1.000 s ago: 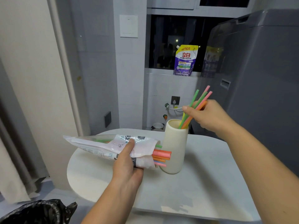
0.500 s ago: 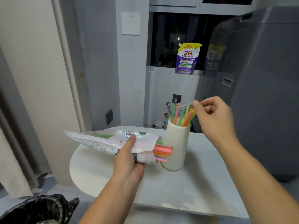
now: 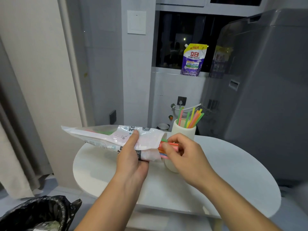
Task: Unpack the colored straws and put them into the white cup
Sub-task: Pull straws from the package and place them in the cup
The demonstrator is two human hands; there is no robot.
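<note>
— Black plastic nearest, at the lower left: what is it?
— A black bin bag (image 3: 33, 214), low beside the table's near left.
— And the hands?
— Both are raised over the round white table (image 3: 233, 177). The left hand (image 3: 131, 157) grips the straw packet (image 3: 103, 137) around its middle, thumb on top. The right hand (image 3: 183, 157) has its fingers curled, pinching the packet straws (image 3: 173, 144) that stick out of the open mouth.
— Which way does the packet lie?
— Its long axis runs roughly level, left to right. The sealed end points left and slightly away, reaching past the table's left rim in this view. The open mouth points right, toward the white cup (image 3: 183, 130).
— Where is the cup?
— Upright on the table, just behind the right hand, which hides part of it. The cup straws (image 3: 193, 120), green, pink, yellow and orange, stand in it, leaning right.
— Any free room?
— Bare tabletop stretches right of the cup to the curved rim, and in front of the hands. Beyond, a grey appliance (image 3: 266, 80) stands close behind the table, and a purple detergent pouch (image 3: 194, 60) sits on the window ledge.
</note>
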